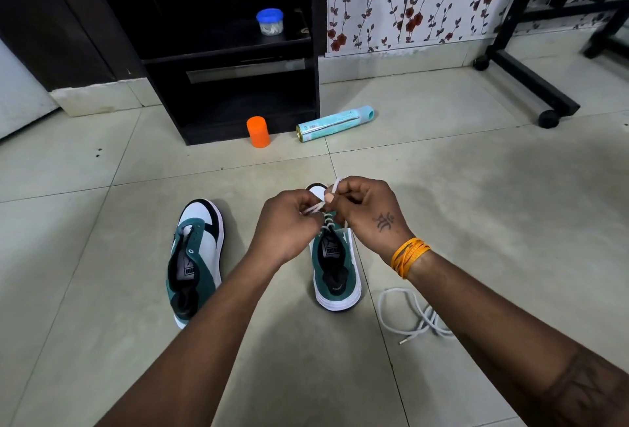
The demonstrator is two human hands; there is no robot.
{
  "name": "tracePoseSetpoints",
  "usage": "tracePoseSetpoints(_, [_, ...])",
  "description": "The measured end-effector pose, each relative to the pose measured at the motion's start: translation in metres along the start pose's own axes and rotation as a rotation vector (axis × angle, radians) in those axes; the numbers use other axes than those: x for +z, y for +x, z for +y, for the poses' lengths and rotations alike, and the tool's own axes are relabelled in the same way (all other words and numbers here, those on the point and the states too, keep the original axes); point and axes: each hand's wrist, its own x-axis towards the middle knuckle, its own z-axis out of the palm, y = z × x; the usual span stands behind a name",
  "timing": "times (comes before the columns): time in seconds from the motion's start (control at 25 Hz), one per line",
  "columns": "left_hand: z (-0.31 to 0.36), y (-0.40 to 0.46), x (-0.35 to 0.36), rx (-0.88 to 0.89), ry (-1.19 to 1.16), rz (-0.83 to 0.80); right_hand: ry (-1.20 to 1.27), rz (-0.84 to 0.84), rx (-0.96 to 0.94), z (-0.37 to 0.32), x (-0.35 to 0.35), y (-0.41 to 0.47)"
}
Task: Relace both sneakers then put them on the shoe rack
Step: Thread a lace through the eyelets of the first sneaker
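Two green, white and black sneakers stand on the tiled floor. The right sneaker carries a white lace through its front eyelets. My left hand and my right hand both pinch ends of that lace above the shoe's toe half, which they partly hide. The left sneaker has no lace and lies apart from both hands. A second white lace sits loose on the floor to the right, under my right forearm. The black shoe rack stands straight ahead against the wall.
An orange cylinder and a teal spray can lying on its side rest on the floor at the rack's foot. A blue-lidded jar occupies a rack shelf. A black wheeled frame stands at the right.
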Motion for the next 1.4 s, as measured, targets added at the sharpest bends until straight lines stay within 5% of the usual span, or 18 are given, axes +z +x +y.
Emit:
tracePoseSetpoints(0.16, [-0.009,-0.006,0.007,0.340,0.239,0.227,0.067,0.068,0.092,0.001,0.000,0.000])
tracePoseSetpoints(0.56, [-0.021,-0.012,0.014,0.597,0.438,0.359,0.147,0.057,0.228,0.007,-0.001,0.001])
tracePoseSetpoints(0.64, [-0.020,-0.010,0.013,0.519,0.326,0.320,0.059,0.119,0.206,0.012,-0.002,0.002])
tracePoseSetpoints(0.76, [-0.012,-0.004,0.012,0.140,-0.012,0.204,-0.173,0.230,0.066,0.013,-0.004,-0.003])
tracePoseSetpoints(0.92, [-0.008,0.007,0.004,-0.316,-0.433,-0.019,-0.283,0.058,-0.076,0.015,0.002,-0.018])
tracePoseSetpoints(1.04, [-0.010,0.006,0.003,-0.347,-0.532,-0.082,-0.417,-0.008,-0.174,0.023,0.006,-0.019])
tracePoseSetpoints(1.16, [-0.013,0.005,0.002,-0.269,-0.491,-0.052,-0.311,0.003,-0.069,0.024,-0.003,-0.012])
tracePoseSetpoints(1.4, [-0.044,0.010,-0.004,-0.060,0.093,0.177,-0.467,0.008,0.006,0.043,-0.024,0.000])
